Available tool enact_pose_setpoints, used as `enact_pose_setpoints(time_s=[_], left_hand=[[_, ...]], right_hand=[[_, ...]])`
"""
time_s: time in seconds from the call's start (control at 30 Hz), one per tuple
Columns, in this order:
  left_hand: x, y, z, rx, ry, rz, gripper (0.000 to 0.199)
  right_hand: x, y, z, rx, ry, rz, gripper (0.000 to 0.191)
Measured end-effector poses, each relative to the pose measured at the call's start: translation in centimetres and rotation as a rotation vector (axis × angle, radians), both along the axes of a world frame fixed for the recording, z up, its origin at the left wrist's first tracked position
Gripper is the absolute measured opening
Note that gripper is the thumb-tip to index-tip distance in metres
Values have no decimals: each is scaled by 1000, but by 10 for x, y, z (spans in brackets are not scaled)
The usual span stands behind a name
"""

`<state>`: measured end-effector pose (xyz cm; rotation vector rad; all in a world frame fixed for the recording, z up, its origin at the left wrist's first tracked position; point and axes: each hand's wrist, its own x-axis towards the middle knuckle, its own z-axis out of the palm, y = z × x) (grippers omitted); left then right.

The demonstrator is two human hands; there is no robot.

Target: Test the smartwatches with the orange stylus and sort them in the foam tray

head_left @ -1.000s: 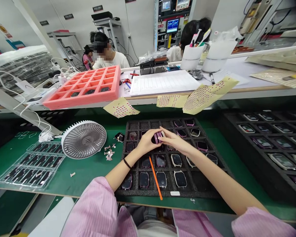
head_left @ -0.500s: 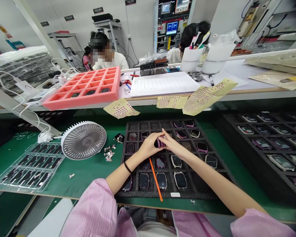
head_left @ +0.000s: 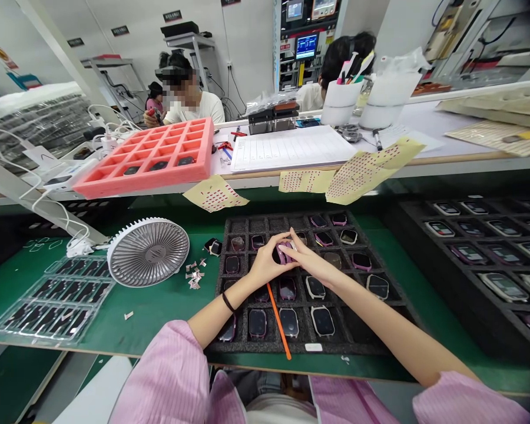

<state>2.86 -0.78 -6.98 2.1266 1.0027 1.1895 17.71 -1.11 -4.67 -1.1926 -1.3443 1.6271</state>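
Lying on the green bench [head_left: 145,318], the black tray [head_left: 357,327] bears watches [head_left: 322,321] in many pockets, while a second tray [head_left: 459,309] to its right holds more. The fan [head_left: 148,252] stands to the left. Over the near tray, the left hand [head_left: 265,260] and right hand [head_left: 312,260] meet at the fingertips, pinching a purple piece [head_left: 284,253] between them, clear of any pocket. Work on that piece looks to be partway along: it is in hand, not set down, and I cannot tell whether its parts are fully joined or whether the watches in the pockets are finished. The orange stick [head_left: 278,321] lies across the tray's near edge, unused; small scraps [head_left: 195,277] lie beside the fan.
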Motion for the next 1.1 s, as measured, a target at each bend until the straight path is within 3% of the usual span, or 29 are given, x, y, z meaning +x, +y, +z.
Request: enact_pose_setpoints(time_s=[0.13, 0.27, 0.37, 0.5, 0.97, 1.1], left_hand=[[-3, 2, 0, 71, 101, -39, 57], [-7, 1, 5, 81, 66, -22, 56], [-7, -2, 10, 79, 18, -33, 57], [-8, -3, 14, 58, 35, -96, 62], [-10, 2, 18, 51, 176, -148, 73], [-18, 9, 22, 33, 128, -152, 58]], right_hand=[[-1, -1, -2, 57, 6, -20, 85], [12, 7, 5, -51, 154, 93, 76], [21, 14, 8, -130, 238, 211, 57], [23, 18, 8, -206, 266, 234, 33], [12, 13, 1, -185, 271, 102, 41], [20, 22, -1, -188, 312, 22, 38]])
